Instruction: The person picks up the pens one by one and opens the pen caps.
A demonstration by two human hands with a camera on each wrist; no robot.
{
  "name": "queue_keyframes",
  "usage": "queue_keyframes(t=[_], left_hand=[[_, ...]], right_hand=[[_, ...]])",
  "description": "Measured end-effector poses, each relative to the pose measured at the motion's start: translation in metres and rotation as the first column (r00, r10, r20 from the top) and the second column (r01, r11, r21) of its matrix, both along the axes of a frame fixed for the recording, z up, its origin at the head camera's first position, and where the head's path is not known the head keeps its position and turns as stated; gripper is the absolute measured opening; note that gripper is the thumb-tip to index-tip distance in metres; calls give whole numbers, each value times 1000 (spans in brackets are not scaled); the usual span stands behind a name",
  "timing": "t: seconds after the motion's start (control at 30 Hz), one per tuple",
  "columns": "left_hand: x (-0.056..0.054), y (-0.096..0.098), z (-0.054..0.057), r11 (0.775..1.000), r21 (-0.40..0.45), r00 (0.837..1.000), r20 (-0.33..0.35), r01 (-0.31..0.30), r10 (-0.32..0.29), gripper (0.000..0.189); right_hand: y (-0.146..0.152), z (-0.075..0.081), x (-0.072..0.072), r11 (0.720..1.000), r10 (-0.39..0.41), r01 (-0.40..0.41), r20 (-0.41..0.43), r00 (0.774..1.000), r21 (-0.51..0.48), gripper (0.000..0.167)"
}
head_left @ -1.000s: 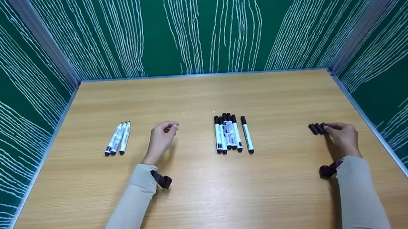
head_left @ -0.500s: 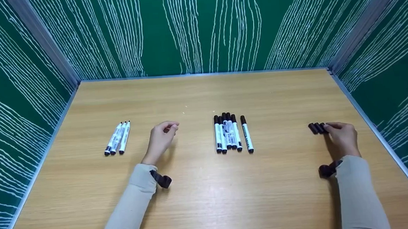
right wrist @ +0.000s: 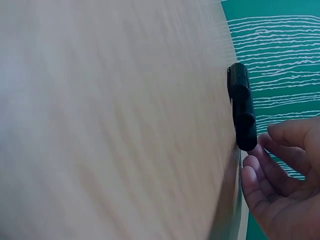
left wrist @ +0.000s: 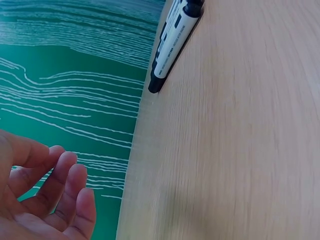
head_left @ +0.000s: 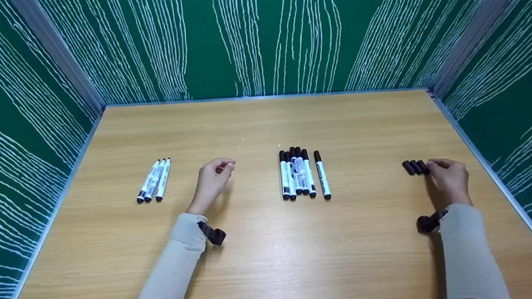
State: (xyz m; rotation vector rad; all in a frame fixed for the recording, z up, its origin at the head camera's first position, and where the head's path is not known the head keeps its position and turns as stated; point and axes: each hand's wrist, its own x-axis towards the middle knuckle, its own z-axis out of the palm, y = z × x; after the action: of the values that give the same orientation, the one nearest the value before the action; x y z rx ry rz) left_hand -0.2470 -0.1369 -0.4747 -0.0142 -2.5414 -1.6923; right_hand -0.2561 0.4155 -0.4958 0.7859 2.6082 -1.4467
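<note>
Caps (head_left: 416,167), three black ones side by side in a slanted row, lie well to the right of the capped cluster (head_left: 297,173), just beside my right grip (head_left: 450,180). That grip is loosely curved, and the right wrist view shows thumb and fingers standing apart with nothing between them; I can't tell whether a fingertip touches the nearest cap. My left grip (head_left: 211,180) is left of the capped cluster, fingers lightly curled in a narrow shape, holding nothing that I can see. Farther left of the cluster lie three uncapped markers (head_left: 155,180), tips pointing away from me. A lone capped marker (head_left: 322,175) sits slightly apart, near the cluster's right side. All of it rests on the tabletop (head_left: 273,264), and beyond the cluster stands the green back wall (head_left: 268,38).

I judge the step to be the end of setting down a third cap. As I read it, the next move calls for backing the right grip off gently, so the caps don't roll, then bringing both grips to the cluster.
</note>
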Motion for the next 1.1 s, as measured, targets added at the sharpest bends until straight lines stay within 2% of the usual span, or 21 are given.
queue_keyframes(t=[0.1, 0.3, 0.4, 0.6, 0.87, 1.1], left_hand=[[-2, 3, -2, 1000, 2, 1000, 7, 3, -3, 23], [-6, 11, -3, 1000, 4, 1000, 12, 21, -21, 24], [-9, 16, -4, 1000, -1, 1000, 6, 30, -30, 25], [-16, 26, -6, 998, 12, 998, 12, 63, -63, 28], [-24, 49, -11, 993, 36, 990, 79, 112, -115, 35], [-31, 70, -14, 984, -59, 984, 81, 166, -161, 35]], right_hand=[[-1, 1, 1, 999, -8, 10, -28, 1000, 45, 56], [-4, 7, 0, 991, -90, 89, -5, 996, -97, 54], [-7, 10, 0, 988, -94, 92, -13, 995, -125, 54], [-16, 17, -2, 997, -47, 44, -52, 998, -58, 57], [-30, 23, -5, 1000, 3, -6, -126, 992, -22, 59], [-45, 29, -7, 997, 47, -59, -244, 969, -42, 55]])
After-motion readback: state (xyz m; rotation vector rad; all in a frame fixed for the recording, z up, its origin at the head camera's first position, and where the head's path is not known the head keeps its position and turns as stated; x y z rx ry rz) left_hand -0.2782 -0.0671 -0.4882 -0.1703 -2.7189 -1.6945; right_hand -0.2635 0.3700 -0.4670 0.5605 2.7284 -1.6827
